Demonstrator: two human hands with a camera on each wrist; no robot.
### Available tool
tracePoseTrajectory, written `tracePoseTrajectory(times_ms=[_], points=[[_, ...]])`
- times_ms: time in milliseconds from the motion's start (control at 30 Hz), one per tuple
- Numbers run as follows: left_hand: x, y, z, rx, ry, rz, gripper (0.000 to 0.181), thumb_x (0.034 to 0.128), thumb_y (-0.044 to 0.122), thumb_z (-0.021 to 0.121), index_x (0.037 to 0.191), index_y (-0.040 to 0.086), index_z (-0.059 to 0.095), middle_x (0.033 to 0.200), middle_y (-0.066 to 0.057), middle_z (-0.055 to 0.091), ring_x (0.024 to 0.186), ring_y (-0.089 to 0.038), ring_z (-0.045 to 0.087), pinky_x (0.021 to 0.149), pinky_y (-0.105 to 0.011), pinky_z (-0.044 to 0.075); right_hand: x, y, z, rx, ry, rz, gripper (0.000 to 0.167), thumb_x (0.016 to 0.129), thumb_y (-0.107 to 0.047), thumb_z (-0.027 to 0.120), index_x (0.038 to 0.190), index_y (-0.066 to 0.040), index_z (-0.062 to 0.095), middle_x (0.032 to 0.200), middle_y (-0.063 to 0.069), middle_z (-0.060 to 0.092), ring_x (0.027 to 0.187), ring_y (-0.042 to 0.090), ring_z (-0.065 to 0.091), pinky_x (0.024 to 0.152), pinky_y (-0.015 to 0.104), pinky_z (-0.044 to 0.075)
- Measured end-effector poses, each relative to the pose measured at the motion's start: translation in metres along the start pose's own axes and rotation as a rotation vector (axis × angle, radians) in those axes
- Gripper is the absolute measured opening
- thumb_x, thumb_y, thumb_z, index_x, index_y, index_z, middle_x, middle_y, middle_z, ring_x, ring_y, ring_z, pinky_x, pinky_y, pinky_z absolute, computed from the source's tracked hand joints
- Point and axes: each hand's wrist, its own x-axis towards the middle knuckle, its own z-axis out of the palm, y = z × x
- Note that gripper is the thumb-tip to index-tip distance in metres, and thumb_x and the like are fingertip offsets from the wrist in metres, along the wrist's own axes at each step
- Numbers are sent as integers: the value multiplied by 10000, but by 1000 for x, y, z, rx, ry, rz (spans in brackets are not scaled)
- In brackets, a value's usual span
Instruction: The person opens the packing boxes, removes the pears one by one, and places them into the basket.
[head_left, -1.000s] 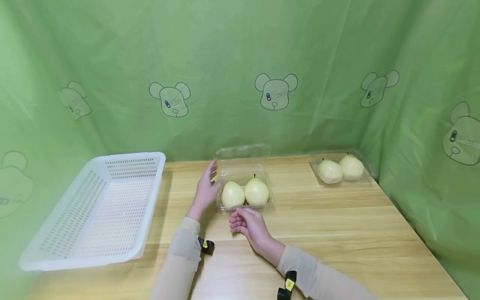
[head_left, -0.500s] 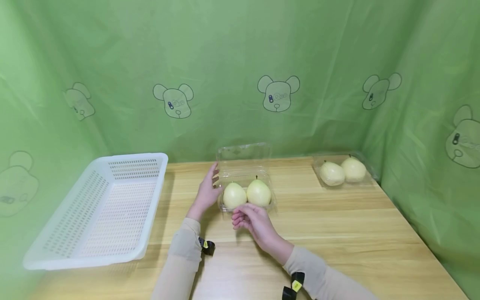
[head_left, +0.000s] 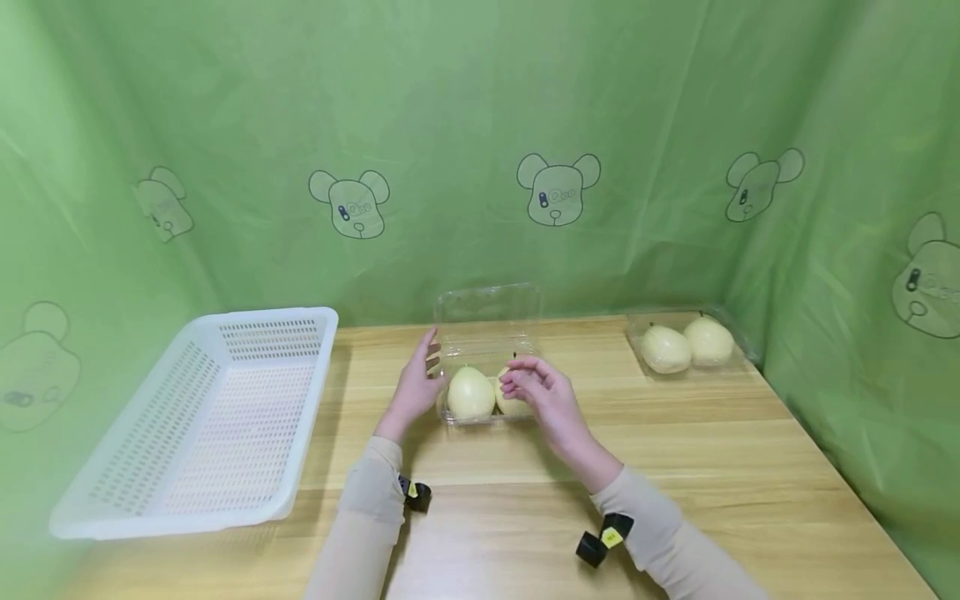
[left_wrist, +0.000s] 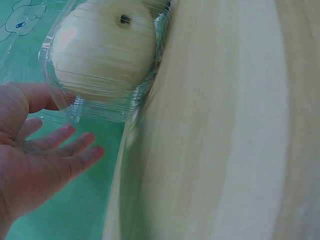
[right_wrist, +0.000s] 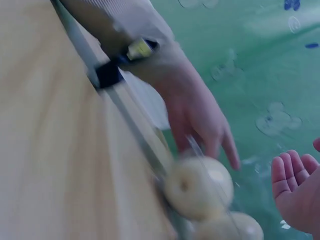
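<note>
Two pale pears [head_left: 471,393] sit side by side in a clear container [head_left: 472,421] on a wooden counter [head_left: 712,467], its lid [head_left: 487,304] raised on the far side, as seen from the head. The left hand [head_left: 415,385] is at the container's left edge, fingers spread; the right hand [head_left: 551,404] partly hides the right pear. Left stands a white basket [head_left: 172,527]; far right, another clear pack [head_left: 645,318] with two pears.

Left wrist view: the thumb [left_wrist: 42,96] rests against the container; the left fingers stretch apart, gripping nothing.

Right wrist view, blurred: the right fingers bend loosely, holding nothing visible.
</note>
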Motion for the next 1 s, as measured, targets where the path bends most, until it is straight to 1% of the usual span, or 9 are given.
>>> tracePoseTrajectory(times_ms=[67,167,300,367,433,533,667,800,1000], points=[[0,-1,0,-6,-4,-11,870,853,-97,576,1566,138,137,1521,-275,330,1359,-471,400,1121,-537,384,6,-2,-9,-69,25,-46,319,934,-40,560,1210,112,511,964,48,658,839,95,645,801,218,579],[1,-2,-1,-23,-9,-21,868,856,-97,578,1566,146,142,1521,-274,334,1362,-464,402,1130,-535,374,15,-2,-22,-188,49,-98,337,936,-19,561,1242,111,503,1061,160,627,912,92,628,829,175,559],[1,-3,-1,-32,-11,-18,857,856,-97,581,1562,124,149,1514,-280,342,1358,-461,409,1129,-538,375,23,-2,-36,-395,61,-135,368,937,-25,562,1288,69,500,1196,263,581,1066,185,590,905,150,513],[1,-3,-1,-37,-10,-18,851,857,-98,582,1560,113,152,1511,-280,347,1359,-458,409,1130,-539,374,26,-2,-42,-494,60,-151,386,936,-34,566,1306,53,499,1238,269,573,1129,267,574,963,223,509],[1,-2,-2,-46,-13,-21,852,860,-99,582,1561,120,151,1512,-276,347,1365,-456,403,1134,-540,367,29,-1,-47,-583,48,-162,415,935,-45,571,1332,44,489,1272,266,559,1177,350,554,1019,345,503],[2,-2,-2,-54,-15,-19,852,862,-103,576,1563,127,150,1507,-280,350,1366,-461,398,1135,-546,363,31,1,-53,-737,12,-166,480,936,-59,574,1385,48,442,1351,273,504,1218,435,517,1050,515,465],[2,-1,-3,-63,-19,-22,854,861,-109,564,1565,128,143,1500,-289,351,1364,-469,396,1135,-546,362,32,8,-59,-946,-43,-131,573,946,-110,564,1465,13,355,1465,273,391,1303,464,435,1097,589,386],[1,1,-4,-65,-26,-38,864,861,-110,558,1568,147,134,1503,-279,349,1369,-459,394,1127,-530,381,32,16,-63,-1055,-78,-128,601,953,-132,552,1480,34,316,1503,292,339,1383,464,341,1157,590,289],[1,2,-4,-56,-26,-71,881,849,-113,568,1569,146,132,1511,-241,358,1373,-425,407,1104,-493,421,33,20,-67,-1147,-104,-135,629,939,-139,558,1480,58,303,1507,303,339,1392,469,336,1165,576,282]])
